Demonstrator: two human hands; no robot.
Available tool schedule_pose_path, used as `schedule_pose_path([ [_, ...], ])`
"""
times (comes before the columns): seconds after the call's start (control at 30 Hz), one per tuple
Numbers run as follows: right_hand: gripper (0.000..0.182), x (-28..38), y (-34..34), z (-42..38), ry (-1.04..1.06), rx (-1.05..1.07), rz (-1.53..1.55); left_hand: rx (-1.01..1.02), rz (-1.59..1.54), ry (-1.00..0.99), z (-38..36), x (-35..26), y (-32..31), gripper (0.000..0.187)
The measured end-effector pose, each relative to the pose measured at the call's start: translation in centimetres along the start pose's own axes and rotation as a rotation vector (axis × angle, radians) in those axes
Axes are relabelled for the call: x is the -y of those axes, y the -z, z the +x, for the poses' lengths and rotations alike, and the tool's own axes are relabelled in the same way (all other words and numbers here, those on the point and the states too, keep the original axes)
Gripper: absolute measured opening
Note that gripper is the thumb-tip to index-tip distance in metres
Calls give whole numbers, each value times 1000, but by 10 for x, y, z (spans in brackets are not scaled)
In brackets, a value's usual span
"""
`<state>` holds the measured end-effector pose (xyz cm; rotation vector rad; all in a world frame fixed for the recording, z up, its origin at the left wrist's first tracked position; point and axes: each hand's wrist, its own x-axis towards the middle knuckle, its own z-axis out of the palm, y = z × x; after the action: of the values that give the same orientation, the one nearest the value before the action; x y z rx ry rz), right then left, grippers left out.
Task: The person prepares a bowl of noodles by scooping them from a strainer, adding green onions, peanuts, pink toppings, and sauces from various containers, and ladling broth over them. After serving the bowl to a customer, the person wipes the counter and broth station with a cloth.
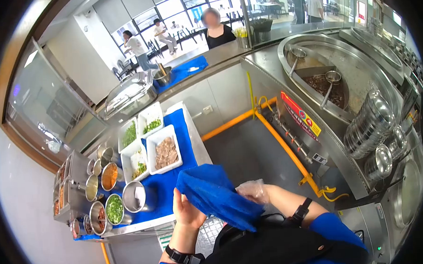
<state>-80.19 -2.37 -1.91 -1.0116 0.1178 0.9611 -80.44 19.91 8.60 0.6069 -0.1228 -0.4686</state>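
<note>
A blue cloth (216, 193) hangs crumpled between my two hands, in front of my body. My left hand (189, 211) is bare and grips the cloth's left side; the thumb shows, while the other fingers are mostly behind the fabric. On the other side, my right hand (253, 190), in a clear plastic glove, is closed on the cloth, its fingertips partly covered by folds. Just beyond the cloth stands a white tub of sliced meat (165, 148). An open steel pot (139, 196) is left of my left hand.
A counter with blue cloth (185, 133) carries white tubs of greens and steel pots, including chopped scallions (115, 209). To the right are a large steel cooker (334, 72) with ladles and stacked steel bowls (371, 125). Yellow pipes (287, 147) run low. A person (216, 32) stands beyond the serving ledge.
</note>
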Motion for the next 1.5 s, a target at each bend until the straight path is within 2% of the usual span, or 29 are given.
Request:
schedule_pose_path([
  [0.07, 22, 6, -11, -18, 253, 12, 120, -5, 71, 13, 1, -2, 16, 66],
  [0.13, 16, -2, 13, -6, 310, -19, 217, -18, 53, 35, 1, -5, 25, 58],
  [0.23, 11, -1, 21, -3, 416, -113, 360, -182, 252, 51, -6, -11, 40, 56],
  [0.27, 10, 1, 23, -6, 437, -157, 380, -235, 215, 102, -6, -14, 43, 57],
  [0.37, 9, 16, 10, -28, 534, -290, 362, -212, 449, 206, -4, -8, 74, 68],
  [0.4, 9, 23, 1, -37, 556, -345, 330, -282, 542, 283, -5, -10, 67, 74],
  [0.47, 10, 22, 6, -36, 606, -459, 178, -189, 624, 318, -5, -5, 89, 72],
  [0.5, 11, 22, 8, -38, 603, -488, 99, -154, 658, 312, -3, -4, 94, 70],
  [0.7, 19, 51, -9, -61, 514, -720, -464, -334, 369, 307, 2, -14, 79, 42],
  [0.73, 19, 54, -13, -63, 473, -805, -600, -333, 432, 286, 2, -16, 80, 37],
  [0.83, 26, 43, -7, -61, 554, -740, -432, -273, 441, 277, -1, -19, 95, 35],
  [0.93, 36, 42, 0, -60, 344, -776, -1074, -325, 497, 240, -6, -14, 112, 35],
  [1.03, 54, 39, -6, -67, 226, -437, -946, -324, 464, 198, -6, -11, 122, 37],
  [1.07, 57, 39, -20, -75, 106, -584, -1146, -334, 423, 189, -8, -12, 114, 37],
  [1.1, 58, 30, -15, -72, 113, -590, -1249, -347, 382, 183, -10, -13, 106, 37],
  [1.17, 55, 26, -7, -67, -38, -473, -1319, -334, 359, 161, -12, -16, 102, 38],
  [1.2, 49, 25, -10, -66, -117, -523, -1318, -326, 354, 154, -14, -16, 108, 39],
  [1.3, 46, 13, 4, -62, 1, -606, -1283, -303, 325, 111, -14, -17, 110, 41],
  [1.5, 45, 28, 5, -62, -33, -622, -1316, -282, 143, 75, -22, -29, 124, 36],
])
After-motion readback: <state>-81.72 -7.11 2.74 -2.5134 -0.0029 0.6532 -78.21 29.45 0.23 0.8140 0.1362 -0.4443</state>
